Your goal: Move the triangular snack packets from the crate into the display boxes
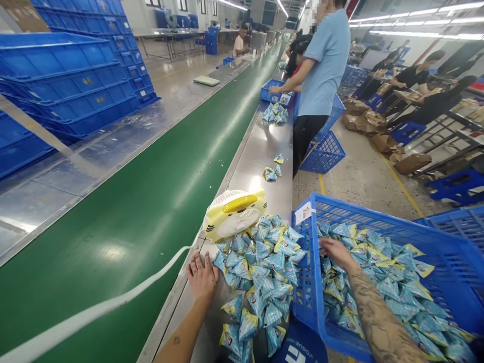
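My left hand [202, 276] rests on the metal ledge beside the green belt, fingers spread, holding nothing, just left of a pile of blue and yellow triangular packets [264, 267]. Inside the blue basket [313, 282] at the right, my right hand [336, 253] reaches over more packets [401, 282] near the basket's left wall. Its fingertips are bent down among the packets, and whether they grip one is hidden. A yellow and white cat-faced device [236, 214] stands behind the pile on the ledge.
A white cable [124, 297] crosses the green conveyor belt [151, 201]. Stacked blue crates [75, 83] stand at the left. A person in a light blue shirt [327, 60] works farther up the ledge, near small groups of packets [275, 113]. A dark blue round seat [302, 345] shows below.
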Tool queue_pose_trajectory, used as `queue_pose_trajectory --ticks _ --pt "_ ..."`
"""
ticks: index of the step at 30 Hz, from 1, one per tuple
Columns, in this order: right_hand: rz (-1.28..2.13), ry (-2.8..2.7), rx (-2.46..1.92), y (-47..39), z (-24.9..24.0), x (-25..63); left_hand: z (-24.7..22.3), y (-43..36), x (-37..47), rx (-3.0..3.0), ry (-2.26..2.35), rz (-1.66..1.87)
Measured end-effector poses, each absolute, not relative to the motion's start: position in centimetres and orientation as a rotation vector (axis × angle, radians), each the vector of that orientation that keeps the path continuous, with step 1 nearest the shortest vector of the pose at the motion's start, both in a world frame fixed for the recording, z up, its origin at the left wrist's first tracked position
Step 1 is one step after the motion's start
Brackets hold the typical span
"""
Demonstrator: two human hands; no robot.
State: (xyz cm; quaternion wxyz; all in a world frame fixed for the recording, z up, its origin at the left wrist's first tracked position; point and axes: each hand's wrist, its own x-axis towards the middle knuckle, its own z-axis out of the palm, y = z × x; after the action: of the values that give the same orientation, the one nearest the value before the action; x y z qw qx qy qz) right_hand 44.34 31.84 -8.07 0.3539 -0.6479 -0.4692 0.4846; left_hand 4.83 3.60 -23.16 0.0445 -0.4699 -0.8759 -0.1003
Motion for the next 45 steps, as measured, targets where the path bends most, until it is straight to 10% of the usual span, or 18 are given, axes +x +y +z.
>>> queue_pose_trajectory --ticks 32,45 --pt "2.092 -0.825 -0.724 19.2 0.8 31.6 -22.6 3.6 5.0 -1.434 -2.673 -0.318" --pt "1.914 -0.986 -0.136 18.9 3.5 33.7 -22.8 3.6 4.9 -1.435 -2.685 -0.355"
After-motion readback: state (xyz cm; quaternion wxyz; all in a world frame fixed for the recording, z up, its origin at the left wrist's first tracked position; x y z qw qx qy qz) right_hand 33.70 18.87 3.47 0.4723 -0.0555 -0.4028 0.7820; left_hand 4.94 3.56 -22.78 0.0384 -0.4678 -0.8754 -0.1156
